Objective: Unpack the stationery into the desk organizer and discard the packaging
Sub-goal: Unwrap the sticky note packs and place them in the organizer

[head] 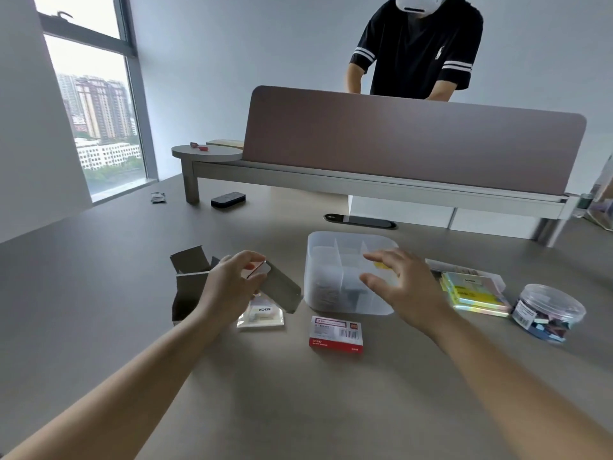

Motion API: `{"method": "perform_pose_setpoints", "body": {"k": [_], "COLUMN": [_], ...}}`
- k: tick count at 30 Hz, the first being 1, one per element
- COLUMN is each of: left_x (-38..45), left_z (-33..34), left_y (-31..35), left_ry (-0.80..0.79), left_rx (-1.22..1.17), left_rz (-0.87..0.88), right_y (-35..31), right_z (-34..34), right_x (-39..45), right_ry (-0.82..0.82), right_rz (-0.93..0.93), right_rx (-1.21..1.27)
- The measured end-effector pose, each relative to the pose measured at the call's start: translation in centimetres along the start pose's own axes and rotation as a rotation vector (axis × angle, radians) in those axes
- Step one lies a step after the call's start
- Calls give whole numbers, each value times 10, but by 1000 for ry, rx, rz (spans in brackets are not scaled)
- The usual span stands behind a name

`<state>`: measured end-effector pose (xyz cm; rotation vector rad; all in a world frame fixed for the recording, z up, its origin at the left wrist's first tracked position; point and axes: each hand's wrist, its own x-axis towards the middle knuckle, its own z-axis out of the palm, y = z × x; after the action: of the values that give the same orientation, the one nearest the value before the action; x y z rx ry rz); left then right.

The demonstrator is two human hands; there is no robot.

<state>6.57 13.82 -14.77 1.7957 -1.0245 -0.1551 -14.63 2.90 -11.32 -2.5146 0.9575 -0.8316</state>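
A translucent white desk organizer (323,295) with dividers stands mid-desk. My right hand (403,282) hovers over its right half, fingers spread, holding nothing; something yellow shows just beyond the fingertips. My left hand (232,280) grips a flat grey piece of packaging (282,288) by its upper end, left of the organizer. Below it lies a clear pouch (262,315) of sticky notes. A red and white box (336,330) sits in front of the organizer. To the right lie pastel sticky-note pads (474,295) and a clear round tub (547,312) of clips.
An opened grey cardboard box (189,277) stands left of my left hand. A brown desk partition (411,144) runs across the back, with a person in a black shirt (421,51) behind it. A black device (228,199) and a small wrapper (158,197) lie far left.
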Motion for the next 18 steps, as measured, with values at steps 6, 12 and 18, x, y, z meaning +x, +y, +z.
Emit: {"method": "perform_pose_setpoints", "body": {"k": [6,12,18], "left_x": [-26,-39,-39], "left_z": [7,1,-6], "left_y": [-11,-9,-25], "left_ry": [-24,-181,-422], "left_rx": [388,701,940], "left_rz": [107,322,218], "right_y": [3,1,-11], "right_z": [35,52,63], "right_x": [-52,-58,-45], "right_ry": [-200,-356,-467], "right_rz": [-13,-4,-36], "right_rx": [-8,-96,-155]}}
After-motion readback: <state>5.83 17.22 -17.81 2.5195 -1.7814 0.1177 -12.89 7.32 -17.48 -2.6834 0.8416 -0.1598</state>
